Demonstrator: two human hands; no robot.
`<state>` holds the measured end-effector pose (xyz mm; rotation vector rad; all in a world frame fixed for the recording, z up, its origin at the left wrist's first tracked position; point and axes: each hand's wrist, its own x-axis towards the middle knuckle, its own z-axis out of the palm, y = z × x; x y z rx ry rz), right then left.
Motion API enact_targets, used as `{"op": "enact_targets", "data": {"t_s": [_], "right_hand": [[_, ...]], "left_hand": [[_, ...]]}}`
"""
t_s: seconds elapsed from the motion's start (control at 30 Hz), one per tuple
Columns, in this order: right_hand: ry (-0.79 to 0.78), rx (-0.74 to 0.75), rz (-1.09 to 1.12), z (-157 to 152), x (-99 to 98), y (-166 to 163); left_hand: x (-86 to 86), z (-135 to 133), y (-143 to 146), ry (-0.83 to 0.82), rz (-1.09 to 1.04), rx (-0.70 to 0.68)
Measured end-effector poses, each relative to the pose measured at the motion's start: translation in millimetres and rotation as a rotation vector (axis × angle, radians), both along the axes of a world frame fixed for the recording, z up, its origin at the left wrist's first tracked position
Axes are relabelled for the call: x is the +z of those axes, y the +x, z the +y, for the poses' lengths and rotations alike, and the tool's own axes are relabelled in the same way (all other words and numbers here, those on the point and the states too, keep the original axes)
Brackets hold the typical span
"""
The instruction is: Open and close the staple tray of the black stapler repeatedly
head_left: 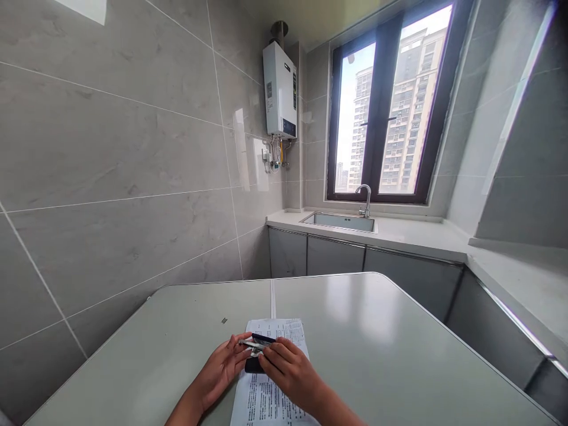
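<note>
My left hand (220, 371) and my right hand (289, 371) meet over a printed paper sheet (266, 395) that lies on a pale grey table (377, 349). Between them is a small dark stapler (256, 350) with a metal part, opened up. The left fingers pinch its left end. Fingers of the right hand are curled over its right side and press on it. A tiny strip of staples (224, 320) lies on the table just left of the sheet's top.
A grey tiled wall (110, 177) runs close along the table's left side. Beyond the table a counter holds a sink (341, 222) with a tap (366, 200) under a window. A white water heater (279, 89) hangs in the corner. Another counter (519, 284) runs along the right.
</note>
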<state>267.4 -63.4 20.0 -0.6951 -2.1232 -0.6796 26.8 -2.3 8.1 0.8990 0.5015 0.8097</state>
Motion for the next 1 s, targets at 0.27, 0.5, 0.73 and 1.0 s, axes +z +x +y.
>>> {"op": "enact_targets", "data": {"t_s": [0.27, 0.5, 0.73, 1.0], "right_hand": [[0.056, -0.06, -0.051, -1, -0.3, 0], [-0.474, -0.065, 0.486, 5, -13.7, 7], [-1.081, -0.203, 0.639, -5, -33.1, 7], [-0.871, -0.073, 0.514, -3, -17.5, 8]], "left_hand": [[-15.2, 12, -7, -0.107, -0.091, 0.036], [-17.5, 25, -10, -0.122, -0.01, 0.402], [-15.9, 24, -8, -0.003, 0.011, 0.526], [-4.7, 6, 4, 0.225, 0.14, 0.299]]}}
